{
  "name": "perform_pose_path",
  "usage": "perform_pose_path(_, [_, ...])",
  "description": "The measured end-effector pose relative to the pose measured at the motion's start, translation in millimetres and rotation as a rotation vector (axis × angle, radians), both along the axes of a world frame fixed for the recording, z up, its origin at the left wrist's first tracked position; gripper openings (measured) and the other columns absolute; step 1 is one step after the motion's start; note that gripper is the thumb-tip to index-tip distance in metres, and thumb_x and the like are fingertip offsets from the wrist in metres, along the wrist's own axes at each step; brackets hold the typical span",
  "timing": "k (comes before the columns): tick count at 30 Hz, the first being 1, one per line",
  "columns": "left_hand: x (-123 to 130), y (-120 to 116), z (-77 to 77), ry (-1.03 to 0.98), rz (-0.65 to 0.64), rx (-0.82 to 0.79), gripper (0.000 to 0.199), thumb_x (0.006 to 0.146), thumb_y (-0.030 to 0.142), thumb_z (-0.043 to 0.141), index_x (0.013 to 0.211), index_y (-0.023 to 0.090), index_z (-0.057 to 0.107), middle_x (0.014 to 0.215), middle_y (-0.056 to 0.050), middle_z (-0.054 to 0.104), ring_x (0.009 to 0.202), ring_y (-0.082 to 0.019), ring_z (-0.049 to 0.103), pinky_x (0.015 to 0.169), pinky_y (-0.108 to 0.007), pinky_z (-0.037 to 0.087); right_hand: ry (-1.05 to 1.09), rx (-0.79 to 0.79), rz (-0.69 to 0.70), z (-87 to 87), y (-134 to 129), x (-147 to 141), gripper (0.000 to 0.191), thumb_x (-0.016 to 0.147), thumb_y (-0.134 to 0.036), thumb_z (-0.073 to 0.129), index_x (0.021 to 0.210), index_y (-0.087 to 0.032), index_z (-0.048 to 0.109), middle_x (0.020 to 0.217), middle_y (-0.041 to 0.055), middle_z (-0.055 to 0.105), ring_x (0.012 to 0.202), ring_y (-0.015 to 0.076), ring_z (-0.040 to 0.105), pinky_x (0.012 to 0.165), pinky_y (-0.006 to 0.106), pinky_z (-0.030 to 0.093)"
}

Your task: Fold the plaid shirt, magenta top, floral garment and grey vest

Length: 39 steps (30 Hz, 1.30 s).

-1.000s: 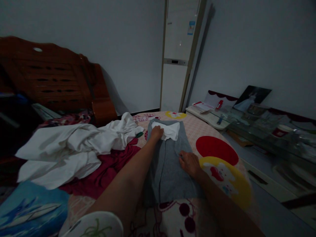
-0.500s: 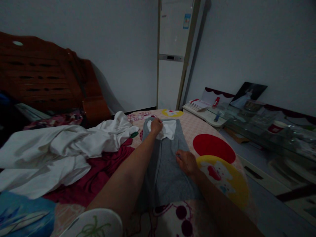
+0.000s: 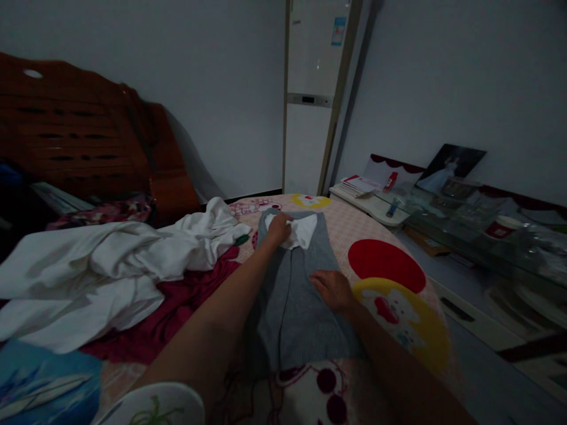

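A grey knitted garment [image 3: 305,319] lies lengthwise on the round table [image 3: 341,227], a front seam running down it. White cloth [image 3: 303,230] shows at its far, neck end. There my left hand [image 3: 280,229] is closed at the garment's upper left, by the white cloth; what its fingers pinch is too small to make out. My right hand [image 3: 331,288] rests on the right half of the grey garment, fingers curled together, and whether fabric is between them cannot be seen.
White cloth [image 3: 146,254] and dark red fabric [image 3: 177,313] lie at the left, with a blue item [image 3: 48,378] nearer. A glass-topped cabinet [image 3: 469,236] stands right, a wooden bench [image 3: 80,136] back left, a tall white unit [image 3: 308,141] behind.
My right hand has shifted slightly left, and the fold of grey fabric by its fingers now lies flatter. The left hand stays near the neck end. The view has moved slightly.
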<state>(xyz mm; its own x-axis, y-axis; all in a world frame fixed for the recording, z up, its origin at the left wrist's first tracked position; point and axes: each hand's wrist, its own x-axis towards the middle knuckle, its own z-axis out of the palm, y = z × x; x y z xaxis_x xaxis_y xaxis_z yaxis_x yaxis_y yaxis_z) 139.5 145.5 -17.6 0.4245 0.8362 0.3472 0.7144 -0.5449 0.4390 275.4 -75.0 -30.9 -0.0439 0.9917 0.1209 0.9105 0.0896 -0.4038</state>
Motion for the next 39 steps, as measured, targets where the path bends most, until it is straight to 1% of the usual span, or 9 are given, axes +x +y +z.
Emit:
perform_pose_path(5, [-9.7, -37.0, 10.0, 0.171, -0.469, -0.121, 0.03, 0.091, 0.029, 0.049, 0.1, 0.017, 0.074, 0.096, -0.005, 0.074, 0.089, -0.018, 0.066, 0.082, -0.026, 0.047, 0.079, 0.024, 0.031, -0.8, -0.3, 5.5, 0.026, 0.09, -0.025, 0.052, 0.098, -0.02, 0.075, 0.097, 0.0081, 0.076, 0.09, 0.0212, 0.069, 0.079, 0.027, 0.048])
perform_pose_path(8, [-22.1, -57.3, 11.6, 0.298, -0.479, -0.07, 0.027, 0.089, 0.03, 0.053, 0.094, 0.015, 0.074, 0.095, -0.008, 0.073, 0.089, -0.02, 0.066, 0.08, -0.027, 0.047, 0.231, 0.038, 0.018, -4.8, 0.6, 11.8, 0.022, 0.084, -0.021, 0.056, 0.094, -0.018, 0.076, 0.091, 0.0081, 0.076, 0.083, 0.0206, 0.069, 0.075, 0.028, 0.05])
perform_pose_path(10, [-30.7, -69.9, 12.4, 0.369, -0.443, -0.026, 0.023, 0.084, 0.025, 0.06, 0.1, 0.016, 0.072, 0.102, -0.01, 0.071, 0.095, -0.022, 0.065, 0.083, -0.029, 0.047, 0.371, 0.006, -0.02, -6.6, 1.1, 16.1, 0.021, 0.081, -0.021, 0.058, 0.091, -0.016, 0.075, 0.078, 0.0062, 0.075, 0.069, 0.0183, 0.068, 0.064, 0.026, 0.05])
perform_pose_path(13, [-39.8, -96.0, 15.1, 0.382, -0.463, 0.01, 0.032, 0.08, 0.02, 0.065, 0.112, 0.016, 0.068, 0.114, -0.012, 0.067, 0.106, -0.025, 0.062, 0.091, -0.031, 0.046, 0.594, -0.051, -0.098, -6.5, 2.0, 21.4, 0.023, 0.081, -0.026, 0.056, 0.09, -0.015, 0.073, 0.056, 0.0005, 0.065, 0.045, 0.0127, 0.057, 0.045, 0.022, 0.042])
perform_pose_path(17, [-38.5, -154.6, 14.7, 0.273, -0.681, 0.004, 0.027, 0.086, 0.016, 0.058, 0.111, 0.018, 0.066, 0.112, -0.009, 0.067, 0.104, -0.021, 0.063, 0.092, -0.029, 0.047, 0.809, 0.018, -0.192, -6.1, 4.7, 26.5, 0.029, 0.078, -0.036, 0.056, 0.088, -0.013, 0.07, 0.048, -0.0029, 0.058, 0.035, 0.0091, 0.047, 0.036, 0.019, 0.033])
perform_pose_path(22, [-18.9, -216.8, -2.9, 0.249, -0.894, 0.101, 0.027, 0.092, 0.012, 0.046, 0.111, 0.019, 0.064, 0.109, -0.007, 0.067, 0.1, -0.018, 0.062, 0.086, -0.027, 0.048, 0.909, 0.092, -0.239, -9.8, 7.2, 29.7, 0.033, 0.073, -0.043, 0.061, 0.084, -0.013, 0.068, 0.049, -0.0027, 0.059, 0.035, 0.0085, 0.045, 0.035, 0.019, 0.031])
perform_pose_path(26, [-5.3, -223.1, -14.6, 0.328, -0.92, 0.239, 0.023, 0.096, 0.017, 0.043, 0.105, 0.019, 0.065, 0.096, -0.007, 0.065, 0.092, -0.02, 0.06, 0.077, -0.029, 0.048, 0.914, 0.092, -0.253, -9.6, 6.8, 28.8, 0.034, 0.071, -0.045, 0.062, 0.084, -0.013, 0.068, 0.049, -0.0025, 0.058, 0.035, 0.0088, 0.045, 0.034, 0.019, 0.03])
perform_pose_path(30, [-0.3, -218.1, -17.8, 0.334, -0.907, 0.268, 0.021, 0.096, 0.017, 0.045, 0.103, 0.019, 0.065, 0.091, -0.005, 0.064, 0.089, -0.019, 0.059, 0.07, -0.027, 0.046, 0.918, 0.095, -0.26, -8.7, 7.0, 27.5, 0.033, 0.07, -0.044, 0.062, 0.082, -0.014, 0.068, 0.047, -0.0028, 0.058, 0.034, 0.0089, 0.045, 0.034, 0.02, 0.03])
perform_pose_path(39, [-15.5, -214.0, -14.0, 0.099, -0.88, 0.08, 0.024, 0.096, 0.017, 0.043, 0.104, 0.018, 0.065, 0.102, -0.005, 0.067, 0.095, -0.014, 0.063, 0.081, -0.024, 0.048, 0.932, 0.101, -0.228, -9.3, 4.9, 30.1, 0.034, 0.072, -0.043, 0.062, 0.085, -0.013, 0.068, 0.05, -0.0026, 0.059, 0.035, 0.0083, 0.046, 0.035, 0.019, 0.032])
